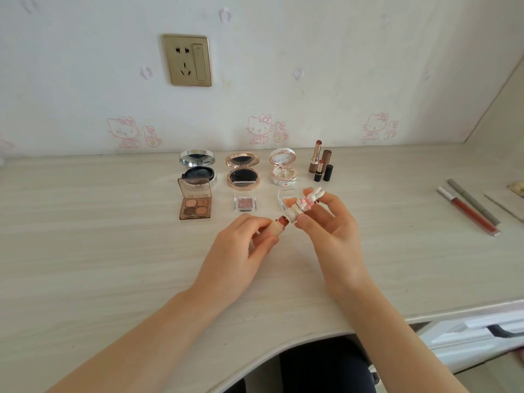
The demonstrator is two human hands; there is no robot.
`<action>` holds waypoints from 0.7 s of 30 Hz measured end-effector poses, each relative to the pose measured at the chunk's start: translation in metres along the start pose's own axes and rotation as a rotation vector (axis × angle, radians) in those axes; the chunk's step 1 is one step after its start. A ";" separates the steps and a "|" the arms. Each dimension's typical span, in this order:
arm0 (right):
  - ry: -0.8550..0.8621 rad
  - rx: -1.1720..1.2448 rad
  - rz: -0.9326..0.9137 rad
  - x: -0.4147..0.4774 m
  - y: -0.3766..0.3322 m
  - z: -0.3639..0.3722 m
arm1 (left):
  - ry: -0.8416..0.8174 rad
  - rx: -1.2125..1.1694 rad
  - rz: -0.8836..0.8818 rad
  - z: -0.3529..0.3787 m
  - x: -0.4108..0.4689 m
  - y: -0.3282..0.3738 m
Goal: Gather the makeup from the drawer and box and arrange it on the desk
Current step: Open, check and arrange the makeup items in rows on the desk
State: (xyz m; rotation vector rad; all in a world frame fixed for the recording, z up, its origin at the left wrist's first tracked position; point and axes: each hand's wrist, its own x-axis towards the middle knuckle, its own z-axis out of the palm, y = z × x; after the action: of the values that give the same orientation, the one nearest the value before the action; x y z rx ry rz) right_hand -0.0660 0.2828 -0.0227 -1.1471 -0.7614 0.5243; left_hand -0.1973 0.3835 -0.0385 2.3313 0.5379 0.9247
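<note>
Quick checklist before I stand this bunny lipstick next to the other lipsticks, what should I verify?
1. Firm grip of left hand on lipstick base: ok.
2. Hold of right hand on bunny cap: ok.
3. Cap off the base: ok.
4. Bare desk right of the standing lipsticks: ok.
5. Colour wound up enough to show: cannot tell.

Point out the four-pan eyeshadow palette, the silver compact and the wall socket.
four-pan eyeshadow palette [195, 207], head view, on its pans.
silver compact [197, 158], head view, on its mirror lid.
wall socket [187, 60], head view, plate centre.
</note>
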 end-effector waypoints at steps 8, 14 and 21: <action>-0.057 0.012 0.057 0.001 -0.009 -0.009 | -0.008 -0.022 0.010 0.001 -0.001 0.003; 0.007 -0.070 0.173 0.003 -0.018 -0.003 | 0.019 -0.018 0.016 -0.001 -0.002 0.004; -0.037 0.030 0.189 0.004 -0.027 -0.004 | 0.052 -0.028 0.003 -0.001 -0.003 0.003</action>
State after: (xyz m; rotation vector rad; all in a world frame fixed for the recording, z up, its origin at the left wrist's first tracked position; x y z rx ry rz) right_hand -0.0609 0.2741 0.0033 -1.1905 -0.6776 0.7144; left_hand -0.1993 0.3802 -0.0372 2.2888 0.5388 0.9899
